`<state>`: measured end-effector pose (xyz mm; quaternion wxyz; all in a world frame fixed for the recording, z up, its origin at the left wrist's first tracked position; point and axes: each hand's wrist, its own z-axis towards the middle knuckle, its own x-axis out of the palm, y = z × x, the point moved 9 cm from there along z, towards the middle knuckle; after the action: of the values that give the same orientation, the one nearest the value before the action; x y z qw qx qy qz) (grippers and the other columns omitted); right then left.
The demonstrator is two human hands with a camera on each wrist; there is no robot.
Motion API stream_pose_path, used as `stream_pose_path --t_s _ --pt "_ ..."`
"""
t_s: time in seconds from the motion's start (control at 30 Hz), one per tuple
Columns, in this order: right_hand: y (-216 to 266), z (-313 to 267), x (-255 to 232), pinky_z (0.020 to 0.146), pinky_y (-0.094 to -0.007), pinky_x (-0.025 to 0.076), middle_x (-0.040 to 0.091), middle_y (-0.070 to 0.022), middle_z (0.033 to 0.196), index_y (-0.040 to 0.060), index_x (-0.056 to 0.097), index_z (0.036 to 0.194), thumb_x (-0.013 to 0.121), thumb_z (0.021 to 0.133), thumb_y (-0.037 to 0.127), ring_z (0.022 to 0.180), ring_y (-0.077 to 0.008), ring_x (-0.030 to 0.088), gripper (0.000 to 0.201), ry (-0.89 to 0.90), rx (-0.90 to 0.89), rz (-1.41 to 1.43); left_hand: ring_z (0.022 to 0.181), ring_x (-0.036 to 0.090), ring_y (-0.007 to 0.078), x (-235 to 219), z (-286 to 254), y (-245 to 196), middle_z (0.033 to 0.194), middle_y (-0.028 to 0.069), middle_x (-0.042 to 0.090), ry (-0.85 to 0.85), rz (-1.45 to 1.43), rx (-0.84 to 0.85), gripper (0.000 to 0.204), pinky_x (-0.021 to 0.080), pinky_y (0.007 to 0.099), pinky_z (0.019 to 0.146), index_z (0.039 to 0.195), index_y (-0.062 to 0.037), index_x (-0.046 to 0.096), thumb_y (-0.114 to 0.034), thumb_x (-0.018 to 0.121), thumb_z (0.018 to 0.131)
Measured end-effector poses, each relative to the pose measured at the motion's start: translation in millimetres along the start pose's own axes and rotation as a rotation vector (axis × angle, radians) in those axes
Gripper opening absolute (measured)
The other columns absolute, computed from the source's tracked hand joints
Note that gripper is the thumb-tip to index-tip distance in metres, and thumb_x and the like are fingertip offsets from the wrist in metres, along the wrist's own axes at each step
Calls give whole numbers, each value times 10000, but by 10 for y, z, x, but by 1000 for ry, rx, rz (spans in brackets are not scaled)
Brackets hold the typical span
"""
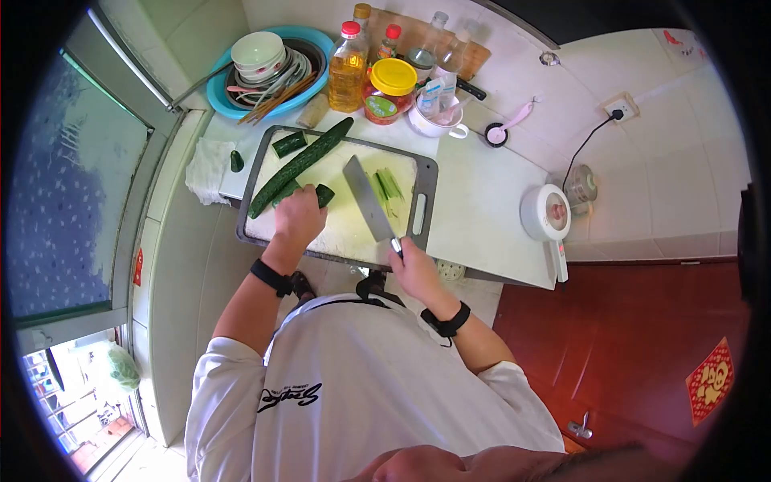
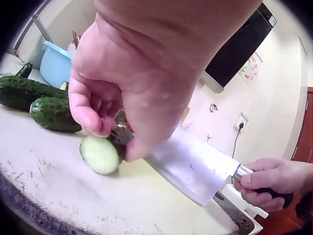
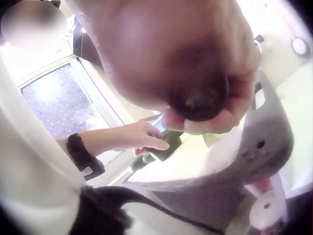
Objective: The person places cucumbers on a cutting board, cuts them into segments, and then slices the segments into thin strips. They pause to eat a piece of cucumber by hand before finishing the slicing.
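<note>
A cut cucumber piece (image 2: 100, 155) is pinched between the thumb and fingers of the left hand (image 1: 300, 217), its pale cut face showing in the left wrist view. The right hand (image 1: 418, 273) grips the handle of a cleaver (image 1: 368, 199), whose blade lies between that piece and a small pile of cucumber strips (image 1: 389, 193). A long whole cucumber (image 1: 301, 167) lies diagonally on the white cutting board (image 1: 353, 233), with a short chunk (image 1: 290, 144) behind it. Another cut length (image 2: 55, 114) rests beside the left hand. In the right wrist view the handle end (image 3: 200, 100) shows in the right fist.
Behind the board stand a blue basin (image 1: 217, 92) of bowls, an oil bottle (image 1: 347, 76), a yellow-lidded jar (image 1: 390, 92) and a white cup (image 1: 434, 120). A cucumber end (image 1: 236, 161) lies left of the board; a small white pot (image 1: 545, 212) is at the right.
</note>
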<state>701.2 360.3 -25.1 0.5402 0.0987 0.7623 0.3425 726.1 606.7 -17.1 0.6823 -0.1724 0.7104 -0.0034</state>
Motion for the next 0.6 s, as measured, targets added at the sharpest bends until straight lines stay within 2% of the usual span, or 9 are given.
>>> stream_pose_path --t_s 0.1,0.2,0.27,0.3,0.37,0.4,0.43,0.5,0.6 --pt "-100 87 -92 644 -545 486 632 -265 776 2 503 989 535 954 292 738 -468 627 294 -60 -7 17 801 686 380 186 63 -33 851 205 680 72 -72 14 354 568 449 716 1009 -4 610 -261 721 792" --pt "-156 129 -111 650 -547 485 636 -265 787 3 508 986 528 957 299 745 -468 627 298 -46 2 50 680 691 304 369 143 -62 742 176 683 63 -308 7 347 572 393 639 913 15 630 -293 742 799" --pt "-146 121 -140 652 -547 485 638 -266 793 4 508 985 526 960 301 747 -466 628 298 -36 14 51 568 655 209 899 50 -142 693 136 659 503 -1139 -370 457 545 327 561 1033 30 569 -339 747 828" --pt "-120 104 -156 646 -543 486 638 -267 789 2 505 988 526 963 299 741 -465 628 299 -17 23 48 568 655 209 925 14 -233 693 136 659 508 -1140 -369 457 545 327 561 1033 30 569 -339 747 828" --pt "-32 88 -215 640 -540 487 638 -268 784 -1 503 990 526 967 298 735 -464 628 300 1 27 39 516 614 145 687 13 -211 631 89 627 130 -1011 -334 537 503 277 503 1154 14 461 -350 727 863" --pt "33 54 -249 631 -536 488 637 -266 771 -3 500 991 528 969 295 724 -462 629 300 1 19 41 522 627 226 609 -4 -262 606 89 615 114 -945 -270 551 494 350 544 1233 -27 384 -298 705 877" --pt "99 19 -277 622 -531 489 636 -264 758 -6 497 993 530 971 292 714 -460 629 301 1 13 43 522 627 226 650 -15 -246 606 89 615 117 -947 -270 551 494 350 544 1233 -27 384 -298 705 877" --pt "232 -38 -328 613 -528 489 637 -258 746 -6 494 997 535 970 288 704 -456 630 298 3 14 21 548 617 293 599 6 -278 594 91 595 32 -792 -110 474 472 413 549 1228 -55 385 -277 654 908" --pt "311 -112 -320 603 -525 488 638 -250 732 -4 489 1004 540 970 280 691 -449 632 290 12 15 -20 591 606 360 608 -28 -293 608 104 596 -37 -754 -77 433 455 477 574 1245 -80 370 -255 606 927"
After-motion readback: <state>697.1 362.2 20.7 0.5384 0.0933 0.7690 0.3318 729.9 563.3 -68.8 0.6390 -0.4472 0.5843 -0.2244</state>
